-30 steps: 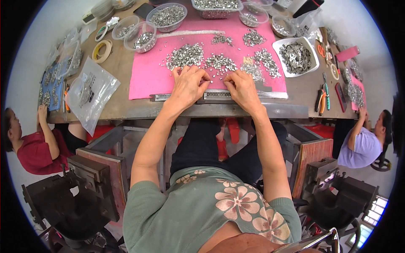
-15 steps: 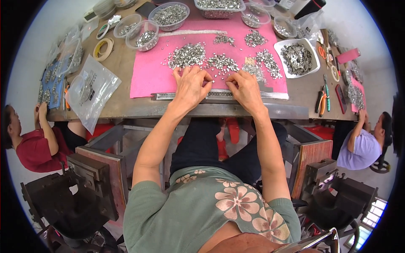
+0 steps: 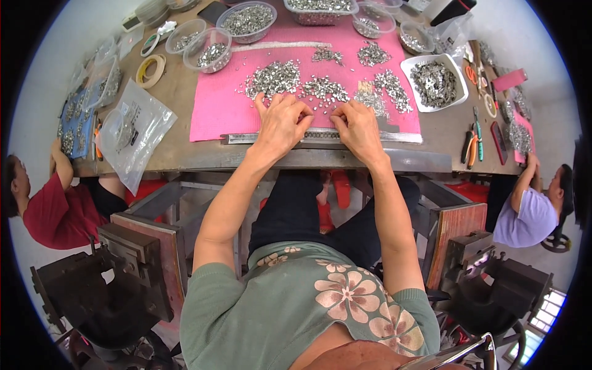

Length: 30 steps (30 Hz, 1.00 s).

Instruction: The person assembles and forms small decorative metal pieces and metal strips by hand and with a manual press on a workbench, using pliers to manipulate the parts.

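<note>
My left hand (image 3: 280, 125) is closed in a pinch just above a long slotted metal strip (image 3: 246, 139) at the front of the pink mat (image 3: 213, 111). Opposite it, my right hand (image 3: 359, 128) also pinches, fingertips at the strip's far edge. Whatever sits between either pair of fingertips is hidden or too small to name. Small silvery metal pieces lie in a large pile (image 3: 274, 79) beyond my left hand and a looser pile (image 3: 325, 90) between the hands. Flat pale pieces (image 3: 370, 98) lie behind my right hand.
Clear tubs (image 3: 248, 23) of metal pieces line the back. A white square dish (image 3: 436, 83) of pieces stands right, near pliers (image 3: 472, 145). Left lie a tape roll (image 3: 151, 71) and a plastic bag (image 3: 139, 123). Co-workers (image 3: 55, 206) sit at both sides.
My left fingertips have shifted slightly right, and the small piece seen at them before no longer shows. My right hand has barely moved. The co-worker at left has shifted an arm.
</note>
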### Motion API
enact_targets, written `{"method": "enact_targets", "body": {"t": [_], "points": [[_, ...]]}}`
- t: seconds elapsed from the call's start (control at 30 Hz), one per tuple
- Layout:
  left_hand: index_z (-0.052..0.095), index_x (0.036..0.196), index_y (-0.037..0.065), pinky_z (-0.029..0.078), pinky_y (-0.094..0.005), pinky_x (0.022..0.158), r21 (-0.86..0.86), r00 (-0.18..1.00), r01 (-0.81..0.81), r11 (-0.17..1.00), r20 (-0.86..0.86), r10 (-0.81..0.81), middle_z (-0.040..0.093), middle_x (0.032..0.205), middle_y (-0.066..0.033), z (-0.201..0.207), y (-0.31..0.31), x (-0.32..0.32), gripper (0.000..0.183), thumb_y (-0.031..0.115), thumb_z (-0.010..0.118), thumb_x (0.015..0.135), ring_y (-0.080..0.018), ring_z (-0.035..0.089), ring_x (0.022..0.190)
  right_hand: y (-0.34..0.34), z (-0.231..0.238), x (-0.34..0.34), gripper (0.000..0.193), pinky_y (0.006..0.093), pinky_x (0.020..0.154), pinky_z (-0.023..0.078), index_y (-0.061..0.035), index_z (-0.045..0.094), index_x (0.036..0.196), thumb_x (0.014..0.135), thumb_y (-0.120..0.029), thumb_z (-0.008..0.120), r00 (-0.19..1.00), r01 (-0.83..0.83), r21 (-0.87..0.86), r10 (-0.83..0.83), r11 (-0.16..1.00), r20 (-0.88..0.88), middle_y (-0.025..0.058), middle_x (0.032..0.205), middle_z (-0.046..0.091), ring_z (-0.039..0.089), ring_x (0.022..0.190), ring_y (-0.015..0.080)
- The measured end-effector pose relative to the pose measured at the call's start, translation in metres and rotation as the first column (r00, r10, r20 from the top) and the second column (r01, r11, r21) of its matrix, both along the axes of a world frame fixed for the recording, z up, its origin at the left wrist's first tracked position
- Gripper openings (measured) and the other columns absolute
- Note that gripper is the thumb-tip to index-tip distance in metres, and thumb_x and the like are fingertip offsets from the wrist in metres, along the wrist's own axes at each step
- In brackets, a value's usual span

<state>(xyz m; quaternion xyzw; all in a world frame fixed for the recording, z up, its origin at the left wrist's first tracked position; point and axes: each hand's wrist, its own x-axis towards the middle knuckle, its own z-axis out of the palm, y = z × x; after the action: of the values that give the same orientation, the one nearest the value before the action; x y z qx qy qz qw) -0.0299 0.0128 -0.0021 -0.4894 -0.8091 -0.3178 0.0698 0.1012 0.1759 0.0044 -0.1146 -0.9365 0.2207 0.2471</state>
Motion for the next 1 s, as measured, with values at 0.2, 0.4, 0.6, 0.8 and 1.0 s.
{"method": "enact_targets", "body": {"t": [0.2, 0.4, 0.6, 0.8, 1.0], "points": [[0.073, 0.089, 0.012, 0.026, -0.0563, 0.106, 0.123, 0.98, 0.133, 0.983, 0.129, -0.149, 0.06, 0.081, -0.0008, 0.001, -0.023, 0.006, 0.009, 0.02, 0.076, 0.086, -0.0209, 0.059, 0.087, -0.026, 0.002, 0.012, 0.007, 0.0399, 0.078, 0.04, -0.0052, 0.068, 0.09, 0.085, -0.006, 0.072, 0.99, -0.106, -0.114, 0.094, 0.988, -0.104, 0.0069, 0.085, 0.061, 0.059, 0.085, 0.0275], [0.072, 0.091, 0.011, 0.029, -0.0521, 0.107, 0.157, 0.975, 0.168, 0.973, 0.118, -0.187, 0.061, 0.084, -0.0013, -0.001, -0.028, 0.014, 0.009, 0.016, 0.076, 0.084, -0.0207, 0.06, 0.088, -0.04, -0.007, 0.012, 0.009, 0.0389, 0.077, 0.041, -0.0041, 0.068, 0.091, 0.084, -0.004, 0.074, 0.986, -0.1, -0.125, 0.081, 0.987, -0.146, 0.0066, 0.089, 0.064, 0.06, 0.086, 0.027], [0.071, 0.093, 0.01, 0.028, -0.0515, 0.11, 0.156, 0.972, 0.186, 0.97, 0.117, -0.205, 0.061, 0.087, -0.0029, -0.002, -0.031, 0.011, 0.012, 0.015, 0.075, 0.083, -0.0216, 0.06, 0.088, -0.029, -0.008, 0.005, 0.009, 0.0396, 0.077, 0.041, -0.0069, 0.071, 0.088, 0.082, -0.007, 0.076, 0.98, -0.109, -0.108, 0.089, 0.988, -0.177, 0.0066, 0.084, 0.062, 0.059, 0.084, 0.0268], [0.069, 0.1, 0.009, 0.031, -0.048, 0.11, 0.143, 0.945, 0.229, 0.963, 0.204, -0.255, 0.06, 0.087, -0.0056, 0.0, -0.031, 0.008, 0.014, 0.012, 0.07, 0.086, -0.0238, 0.061, 0.089, -0.003, -0.015, -0.017, 0.008, 0.041, 0.081, 0.042, -0.007, 0.07, 0.088, 0.083, -0.011, 0.075, 0.999, 0.036, -0.102, -0.04, 0.994, -0.034, 0.0068, 0.085, 0.062, 0.059, 0.085, 0.0275], [0.069, 0.099, 0.008, 0.033, -0.0468, 0.107, 0.166, 0.949, 0.227, 0.96, 0.186, -0.256, 0.061, 0.087, -0.0057, -0.003, -0.032, 0.008, 0.011, 0.013, 0.07, 0.089, -0.0247, 0.061, 0.088, -0.014, -0.005, -0.008, 0.007, 0.0402, 0.08, 0.041, -0.0059, 0.069, 0.088, 0.083, -0.009, 0.074, 0.988, -0.064, 0.049, 0.07, 0.997, -0.134, 0.0073, 0.084, 0.061, 0.059, 0.085, 0.0271]]}}
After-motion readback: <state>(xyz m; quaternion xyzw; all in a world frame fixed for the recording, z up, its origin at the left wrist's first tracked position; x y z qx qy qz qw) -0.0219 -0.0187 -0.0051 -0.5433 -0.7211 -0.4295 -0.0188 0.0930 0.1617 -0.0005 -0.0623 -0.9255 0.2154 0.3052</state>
